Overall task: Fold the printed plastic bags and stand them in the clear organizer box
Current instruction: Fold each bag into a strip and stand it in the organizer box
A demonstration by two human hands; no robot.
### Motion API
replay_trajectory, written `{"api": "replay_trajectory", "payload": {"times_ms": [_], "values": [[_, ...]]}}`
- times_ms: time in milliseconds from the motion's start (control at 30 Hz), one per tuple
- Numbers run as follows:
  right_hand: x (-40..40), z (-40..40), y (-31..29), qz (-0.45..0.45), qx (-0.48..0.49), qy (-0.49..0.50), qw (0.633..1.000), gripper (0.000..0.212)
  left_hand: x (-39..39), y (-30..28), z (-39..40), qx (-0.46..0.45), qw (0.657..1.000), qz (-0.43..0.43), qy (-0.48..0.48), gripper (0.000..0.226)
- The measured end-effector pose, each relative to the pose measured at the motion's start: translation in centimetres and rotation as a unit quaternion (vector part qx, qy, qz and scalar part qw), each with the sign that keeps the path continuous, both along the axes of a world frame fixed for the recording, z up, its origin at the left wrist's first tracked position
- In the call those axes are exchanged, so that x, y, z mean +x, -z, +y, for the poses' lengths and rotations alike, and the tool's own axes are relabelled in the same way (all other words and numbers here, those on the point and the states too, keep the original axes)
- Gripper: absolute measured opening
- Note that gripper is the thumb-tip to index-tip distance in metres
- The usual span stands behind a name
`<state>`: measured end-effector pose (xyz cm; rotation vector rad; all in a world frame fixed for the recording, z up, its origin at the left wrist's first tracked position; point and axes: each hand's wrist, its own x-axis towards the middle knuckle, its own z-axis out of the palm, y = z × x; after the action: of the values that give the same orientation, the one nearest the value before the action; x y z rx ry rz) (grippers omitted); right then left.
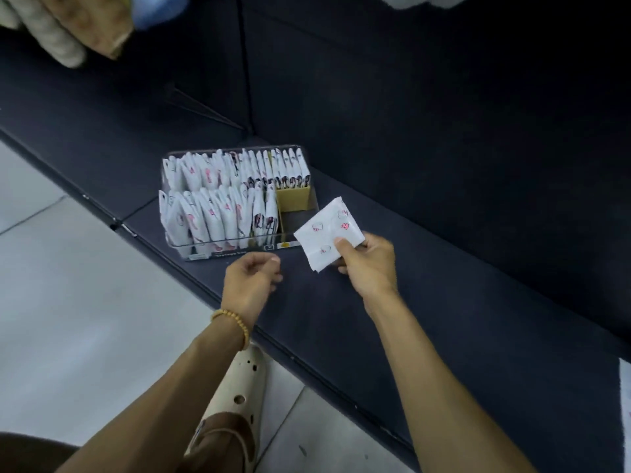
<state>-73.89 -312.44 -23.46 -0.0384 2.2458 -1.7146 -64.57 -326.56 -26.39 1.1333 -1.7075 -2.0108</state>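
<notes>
My right hand (pixel 367 264) pinches a folded white printed plastic bag (pixel 329 233), left hand (pixel 252 278) loosely curled and empty; next I'd stand it in the clear plastic organizer box's (pixel 191 250) gap.

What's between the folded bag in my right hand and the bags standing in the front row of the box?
Head view: only an open slot of the box, beside a yellow divider.

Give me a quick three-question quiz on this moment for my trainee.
1. Which hand holds the folded bag?
2. True or false: the left hand grips a bag.
3. Where is free space in the clear box: A) near-right end, B) far-left corner?

Key: 1. The right hand. 2. False; it holds nothing. 3. A, past the yellow divider.
</notes>
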Motion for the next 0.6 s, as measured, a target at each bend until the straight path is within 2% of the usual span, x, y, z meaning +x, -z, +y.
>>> {"api": "replay_trajectory", "payload": {"times_ms": [167,267,467,600], "values": [[-2.3,-7.1,0.7,0.067,0.08,0.019,0.994,0.024,0.6,0.7,-2.8,-0.033,0.999,0.005,-0.04,0.003],[-2.5,-9.7,0.8,0.102,0.109,-0.001,0.989,0.025,0.7,1.0,-3.7,-0.013,0.998,0.005,-0.061,0.006],[-1.2,-11.8,1.4,0.193,0.15,-0.091,0.965,0.039,0.8,1.6,-5.1,-0.001,0.997,-0.005,-0.071,0.007],[-1.4,-12.3,1.8,0.236,0.194,-0.065,0.95,0.043,1.0,1.9,-5.3,0.005,0.998,0.0,-0.068,0.005]]}}
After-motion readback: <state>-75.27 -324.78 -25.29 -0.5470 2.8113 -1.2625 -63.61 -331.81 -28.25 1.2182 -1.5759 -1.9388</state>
